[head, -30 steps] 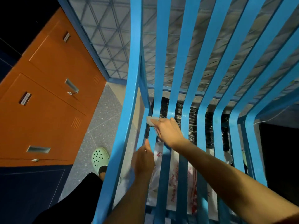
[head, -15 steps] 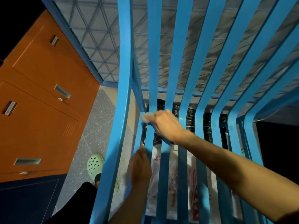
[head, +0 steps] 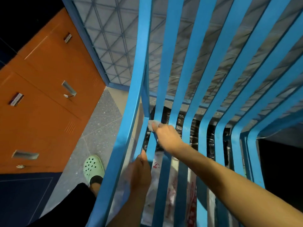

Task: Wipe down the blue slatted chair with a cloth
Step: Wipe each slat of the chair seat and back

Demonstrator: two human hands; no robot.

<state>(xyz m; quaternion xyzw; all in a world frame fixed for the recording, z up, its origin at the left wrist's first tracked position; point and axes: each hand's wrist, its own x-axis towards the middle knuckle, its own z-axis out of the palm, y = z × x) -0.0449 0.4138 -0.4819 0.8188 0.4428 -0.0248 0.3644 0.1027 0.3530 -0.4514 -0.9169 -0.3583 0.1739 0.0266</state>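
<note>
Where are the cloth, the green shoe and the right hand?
cloth (head: 153, 125), head view, its pale end past the fingers
green shoe (head: 93, 167), head view, its holed top
right hand (head: 167, 137), head view, its back

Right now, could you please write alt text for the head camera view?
A right hand presses a small pale cloth against a slat of a blue slatted chair, while the left hand steadies a nearer slat. Orange cabinets stand at left.

Lighting is uneven: the blue chair slats (head: 172, 63) and orange cabinet (head: 49, 104) are brightly and warmly lit, while the near-left, far-left and right corners fall into near-black shadow. Wide-angle distortion bows the slats toward the edges. The right hand (head: 167, 138) and cloth (head: 153, 125) are slightly motion-blurred.
</note>
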